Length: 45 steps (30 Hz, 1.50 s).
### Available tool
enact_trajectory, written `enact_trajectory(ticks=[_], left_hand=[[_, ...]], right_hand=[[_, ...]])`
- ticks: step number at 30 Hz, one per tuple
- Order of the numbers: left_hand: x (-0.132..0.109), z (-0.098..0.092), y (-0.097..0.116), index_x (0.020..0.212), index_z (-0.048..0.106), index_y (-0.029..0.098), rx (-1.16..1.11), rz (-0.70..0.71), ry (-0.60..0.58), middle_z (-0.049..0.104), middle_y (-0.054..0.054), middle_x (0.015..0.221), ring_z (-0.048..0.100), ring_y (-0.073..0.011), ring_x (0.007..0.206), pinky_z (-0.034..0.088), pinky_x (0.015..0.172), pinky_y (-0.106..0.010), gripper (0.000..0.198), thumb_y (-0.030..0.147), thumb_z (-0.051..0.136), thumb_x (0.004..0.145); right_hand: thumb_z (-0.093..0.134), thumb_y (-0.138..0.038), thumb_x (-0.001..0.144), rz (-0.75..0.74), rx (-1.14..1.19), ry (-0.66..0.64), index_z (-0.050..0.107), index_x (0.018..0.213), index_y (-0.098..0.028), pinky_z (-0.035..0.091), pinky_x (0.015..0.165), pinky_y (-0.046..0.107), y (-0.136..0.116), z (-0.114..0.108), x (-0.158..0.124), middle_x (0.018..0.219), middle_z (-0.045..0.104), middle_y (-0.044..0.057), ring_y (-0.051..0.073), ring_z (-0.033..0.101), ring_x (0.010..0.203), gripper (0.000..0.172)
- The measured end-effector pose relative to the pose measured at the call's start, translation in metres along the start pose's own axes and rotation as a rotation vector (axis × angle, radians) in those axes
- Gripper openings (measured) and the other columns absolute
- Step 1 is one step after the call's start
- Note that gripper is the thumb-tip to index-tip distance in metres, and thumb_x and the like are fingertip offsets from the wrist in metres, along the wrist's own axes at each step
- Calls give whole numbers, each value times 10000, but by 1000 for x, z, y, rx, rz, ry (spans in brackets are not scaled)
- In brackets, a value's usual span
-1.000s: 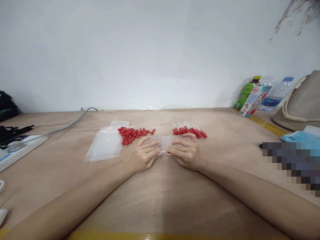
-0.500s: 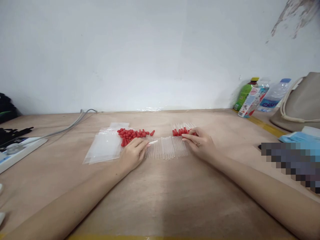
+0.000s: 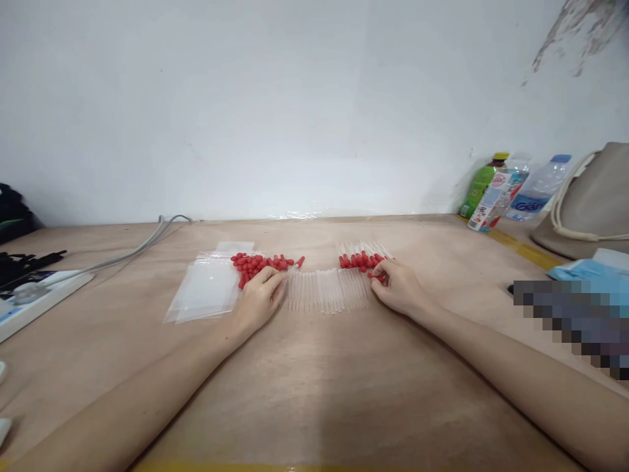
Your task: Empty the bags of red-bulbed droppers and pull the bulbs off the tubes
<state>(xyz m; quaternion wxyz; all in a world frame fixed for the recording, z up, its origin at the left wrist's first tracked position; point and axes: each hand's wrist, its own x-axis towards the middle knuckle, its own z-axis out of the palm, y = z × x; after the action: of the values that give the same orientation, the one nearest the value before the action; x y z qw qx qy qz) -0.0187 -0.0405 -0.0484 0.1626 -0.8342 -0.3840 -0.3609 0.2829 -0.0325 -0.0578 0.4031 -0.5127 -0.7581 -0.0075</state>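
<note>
My left hand [image 3: 260, 295] is closed in a pinch, and a short end of a thin glass dropper tube [image 3: 293, 267] shows beyond its fingertips. It rests between a pile of red rubber bulbs [image 3: 253, 263] and a row of clear glass dropper tubes [image 3: 327, 290] lying side by side. Just off the right end of that row, my right hand [image 3: 399, 286] pinches a red rubber bulb [image 3: 378, 277], partly covered by the fingers. Beyond it lie several droppers with red bulbs fitted [image 3: 356, 260], their glass stems pointing toward the wall.
Clear plastic bags [image 3: 204, 288] lie left of the bulb pile. A power strip [image 3: 59, 295] with a grey cable sits at the far left. Drink bottles [image 3: 484, 183], a beige bag [image 3: 594, 203] and a blue packet [image 3: 590, 270] stand or lie along the right side.
My right hand has shifted right, off the end of the tube row, and a red bulb now shows at its fingers. The tube in my left hand has turned to point away.
</note>
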Motion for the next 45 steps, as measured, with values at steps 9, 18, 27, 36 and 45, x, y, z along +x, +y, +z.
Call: enact_trajectory(ticks=[9, 18, 27, 36, 45], left_hand=[[-2, 1, 6, 896, 627, 158, -55, -12, -44, 608, -58, 886, 599, -137, 771, 515, 658, -240, 189, 165, 454, 819], [-2, -1, 13, 859, 657, 143, -98, 6, -32, 650, -88, 899, 621, -177, 800, 537, 690, -288, 218, 328, 568, 786], [3, -4, 13, 875, 647, 168, -98, -75, -36, 618, -63, 896, 526, -187, 865, 457, 799, -362, 178, 255, 496, 839], [3, -3, 13, 812, 662, 177, -16, -68, -70, 607, -61, 932, 503, -197, 900, 414, 826, -376, 187, 262, 497, 832], [3, -2, 12, 813, 662, 185, -4, -73, -69, 612, -56, 930, 512, -193, 899, 413, 823, -370, 183, 277, 505, 826]], right_hand=[[550, -262, 738, 41, -69, -41, 610, 682, -207, 394, 557, 280, 3, -2, 2, 681, 640, 2, 157, 564, 612, 98], [485, -360, 812, 56, -206, 24, 647, 616, -233, 279, 695, 356, -2, -2, 2, 674, 662, 0, 196, 559, 727, 284], [522, -385, 771, 95, -246, 169, 671, 700, -226, 243, 683, 383, 2, -5, 29, 761, 648, 49, 212, 494, 748, 229], [505, -409, 771, 93, -283, 25, 675, 576, -231, 244, 706, 406, 9, 4, 41, 809, 624, 63, 228, 449, 798, 314], [481, -315, 740, 242, -223, 4, 646, 586, -208, 242, 740, 409, 2, 5, 43, 833, 639, 50, 240, 461, 855, 249]])
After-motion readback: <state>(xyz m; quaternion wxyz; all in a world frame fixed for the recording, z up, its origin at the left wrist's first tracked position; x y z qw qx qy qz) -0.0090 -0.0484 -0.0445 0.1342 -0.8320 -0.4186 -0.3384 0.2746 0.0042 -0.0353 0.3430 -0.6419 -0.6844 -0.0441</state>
